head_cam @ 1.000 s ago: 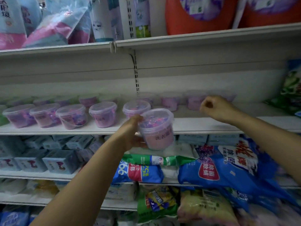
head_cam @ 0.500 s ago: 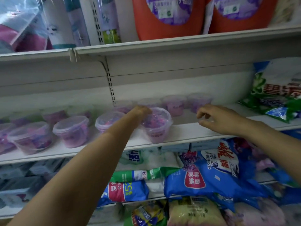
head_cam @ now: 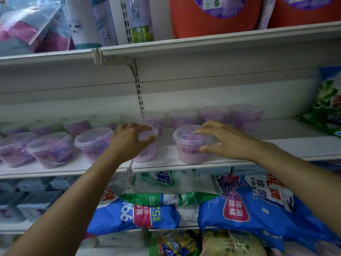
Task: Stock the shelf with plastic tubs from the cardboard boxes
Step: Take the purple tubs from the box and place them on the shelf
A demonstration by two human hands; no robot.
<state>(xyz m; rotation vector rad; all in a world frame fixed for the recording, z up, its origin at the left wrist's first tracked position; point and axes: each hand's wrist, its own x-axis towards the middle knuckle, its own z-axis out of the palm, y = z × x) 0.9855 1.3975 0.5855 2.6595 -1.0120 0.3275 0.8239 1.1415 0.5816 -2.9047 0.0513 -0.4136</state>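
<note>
We see two clear-lidded pink tubs standing at the white shelf's [head_cam: 239, 162] front edge. Left hand [head_cam: 129, 142] curls round the left tub [head_cam: 147, 154]; right hand [head_cam: 224, 140], fingers spread, lies over the right tub [head_cam: 190, 154], its label blurred. Below, a blue detergent bag [head_cam: 258, 209] reads "除菌除螨".

orange jugs [head_cam: 215, 17] top | blue detergent bags [head_cam: 254, 209] below | green bags [head_cam: 328, 108] right
</note>
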